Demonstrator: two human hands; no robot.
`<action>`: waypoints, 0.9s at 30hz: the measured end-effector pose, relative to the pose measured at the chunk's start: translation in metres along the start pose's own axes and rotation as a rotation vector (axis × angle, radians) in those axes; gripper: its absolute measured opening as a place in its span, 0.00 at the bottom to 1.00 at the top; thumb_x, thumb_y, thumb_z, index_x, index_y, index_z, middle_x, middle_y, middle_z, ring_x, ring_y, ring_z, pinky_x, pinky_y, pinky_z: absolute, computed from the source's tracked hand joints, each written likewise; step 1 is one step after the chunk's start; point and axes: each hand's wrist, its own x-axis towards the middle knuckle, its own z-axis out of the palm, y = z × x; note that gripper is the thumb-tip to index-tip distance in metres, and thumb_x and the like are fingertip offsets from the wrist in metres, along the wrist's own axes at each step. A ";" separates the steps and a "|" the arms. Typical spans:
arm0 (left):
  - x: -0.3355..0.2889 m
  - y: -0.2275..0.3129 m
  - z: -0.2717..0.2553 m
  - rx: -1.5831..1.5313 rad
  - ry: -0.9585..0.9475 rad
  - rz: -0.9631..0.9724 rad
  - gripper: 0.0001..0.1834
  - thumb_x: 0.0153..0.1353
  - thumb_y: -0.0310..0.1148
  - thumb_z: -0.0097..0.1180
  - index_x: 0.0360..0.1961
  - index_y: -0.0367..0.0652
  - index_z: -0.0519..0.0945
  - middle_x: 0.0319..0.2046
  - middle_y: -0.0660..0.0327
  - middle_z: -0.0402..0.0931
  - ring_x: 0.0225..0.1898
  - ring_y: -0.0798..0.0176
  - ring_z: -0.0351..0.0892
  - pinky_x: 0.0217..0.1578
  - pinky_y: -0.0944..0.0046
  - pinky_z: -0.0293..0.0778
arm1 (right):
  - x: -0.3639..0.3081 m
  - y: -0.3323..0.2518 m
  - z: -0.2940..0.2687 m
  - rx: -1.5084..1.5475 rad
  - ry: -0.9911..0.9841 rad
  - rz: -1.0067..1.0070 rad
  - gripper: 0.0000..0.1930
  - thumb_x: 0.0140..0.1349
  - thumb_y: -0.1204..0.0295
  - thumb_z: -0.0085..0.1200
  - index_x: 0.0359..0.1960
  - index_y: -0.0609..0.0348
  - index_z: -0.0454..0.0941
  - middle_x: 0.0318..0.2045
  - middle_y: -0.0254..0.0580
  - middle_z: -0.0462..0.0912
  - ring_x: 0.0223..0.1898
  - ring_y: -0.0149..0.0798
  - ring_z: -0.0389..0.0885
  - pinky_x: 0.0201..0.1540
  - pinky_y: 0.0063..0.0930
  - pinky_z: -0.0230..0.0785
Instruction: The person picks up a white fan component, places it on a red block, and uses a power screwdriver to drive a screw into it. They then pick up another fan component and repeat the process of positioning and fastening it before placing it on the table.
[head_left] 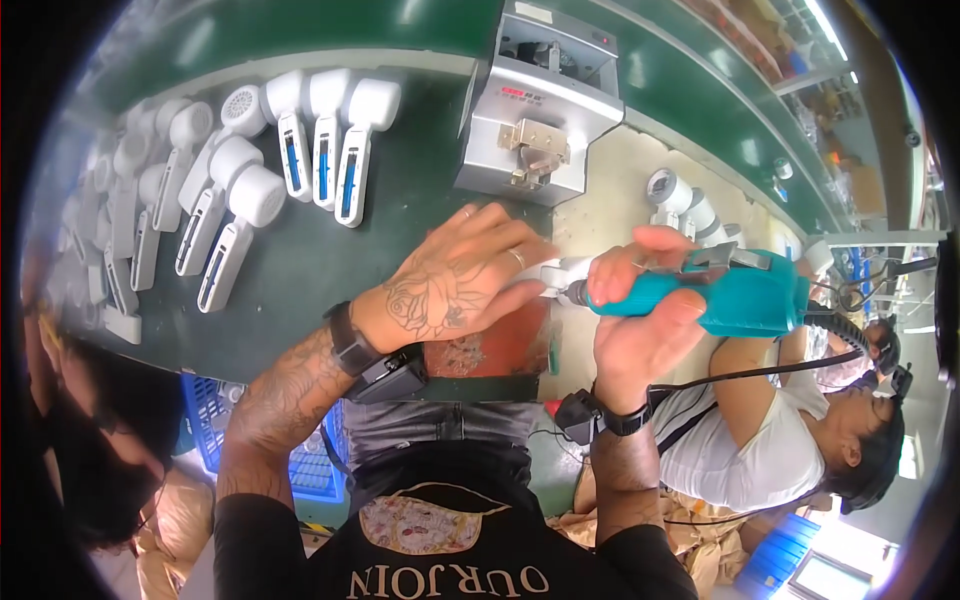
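Observation:
My right hand (640,300) is wrapped round a teal electric screwdriver (750,298), which lies nearly level with its tip pointing left. My left hand (460,270) is closed, its fingers bent around a white plastic piece (550,278) at the screwdriver's tip. Most of that piece is hidden by my fingers, so its full shape cannot be made out. Below it, a red mat (485,350) lies on the green bench top. Left of my hands stand white round-headed handheld units (355,150), some with a blue strip showing in the handle.
A grey metal box machine (540,120) with a bracket on its front stands beyond my hands. More white units (690,205) lie at the right. A black cable (840,330) trails from the screwdriver. A co-worker (740,430) sits close on the right; a blue basket (320,465) is below the bench.

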 end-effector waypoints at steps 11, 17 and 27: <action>0.005 0.000 0.002 0.052 0.030 0.015 0.18 0.60 0.35 0.60 0.51 0.44 0.78 0.45 0.62 0.75 0.47 0.56 0.71 0.48 0.56 0.68 | 0.006 0.009 0.001 0.022 -0.089 -0.001 0.26 0.65 0.47 0.55 0.36 0.62 0.67 0.21 0.39 0.69 0.21 0.36 0.70 0.26 0.32 0.65; 0.010 0.001 -0.002 0.048 0.009 0.004 0.19 0.59 0.36 0.61 0.51 0.44 0.78 0.45 0.61 0.75 0.47 0.56 0.71 0.49 0.56 0.68 | 0.010 0.009 -0.001 0.112 -0.107 0.030 0.22 0.66 0.53 0.56 0.36 0.62 0.68 0.23 0.41 0.71 0.22 0.37 0.70 0.27 0.34 0.67; -0.022 0.017 0.006 0.332 0.241 0.298 0.14 0.50 0.38 0.55 0.36 0.44 0.81 0.41 0.54 0.79 0.47 0.51 0.78 0.47 0.54 0.73 | -0.039 -0.037 -0.021 0.488 0.063 0.013 0.26 0.69 0.44 0.46 0.42 0.59 0.70 0.21 0.34 0.68 0.24 0.30 0.67 0.28 0.22 0.59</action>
